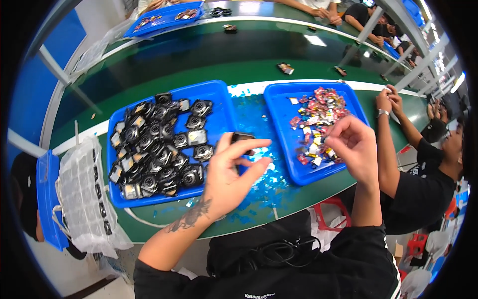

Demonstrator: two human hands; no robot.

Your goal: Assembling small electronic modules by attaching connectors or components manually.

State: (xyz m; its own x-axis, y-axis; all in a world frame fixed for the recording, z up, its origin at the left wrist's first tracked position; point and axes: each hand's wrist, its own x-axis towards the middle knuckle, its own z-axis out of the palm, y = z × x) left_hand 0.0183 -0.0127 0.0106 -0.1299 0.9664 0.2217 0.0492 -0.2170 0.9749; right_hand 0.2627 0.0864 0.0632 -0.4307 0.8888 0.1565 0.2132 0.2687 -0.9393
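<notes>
My left hand [230,177] is at the right edge of the left blue tray [224,94]. Its fingers curl round a small black device [243,136], partly hidden behind them, while the thumb and forefinger stretch out to the right. The tray holds a pile of similar black square devices [159,130], many with a round lens-like part. Over the right blue tray [294,175] my right hand [356,147] has thumb and forefinger pinched together; a tiny dark piece seems to show at the tips. Below it lie many small red, yellow and silver parts [318,112].
Bits of blue film [269,174] litter the green bench between the trays. A clear plastic compartment tray [82,192] stands at the left. Beyond a white rail runs a dark green belt [199,55] with a few loose parts [285,68]. A co-worker [423,174] sits close on the right.
</notes>
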